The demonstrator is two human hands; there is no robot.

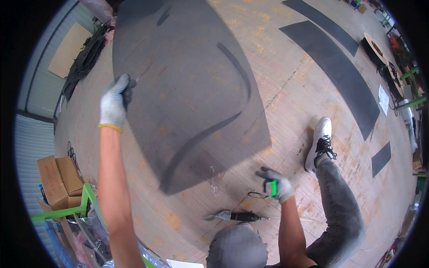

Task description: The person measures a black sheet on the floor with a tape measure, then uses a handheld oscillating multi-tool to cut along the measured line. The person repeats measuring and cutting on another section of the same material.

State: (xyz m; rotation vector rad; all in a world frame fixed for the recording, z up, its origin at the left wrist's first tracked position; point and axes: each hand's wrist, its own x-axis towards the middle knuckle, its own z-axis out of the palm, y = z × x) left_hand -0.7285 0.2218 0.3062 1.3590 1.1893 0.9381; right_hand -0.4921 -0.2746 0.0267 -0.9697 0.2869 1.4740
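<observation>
A large dark, see-through mesh sheet (pixel 192 89) stretches away before me, its near part raised off the floor and showing the boards through it. My left hand (pixel 114 102), in a white and grey glove with a yellow cuff, is closed on its left edge. Low over the floor, beyond the sheet's near right corner, my gloved right hand (pixel 278 188) holds a small green and black thing (pixel 271 188), too small to name surely. Below it lies a black hand tool (pixel 237 216) with a flat metal tip and a cord.
Flat dark strips (pixel 335 67) lie on the floor at the right, with a small dark piece (pixel 381 159) nearer. White paper (pixel 383 99) and round reels (pixel 374 49) are by the right side. A cardboard box (pixel 60 181) and green frame (pixel 85 201) stand at the left.
</observation>
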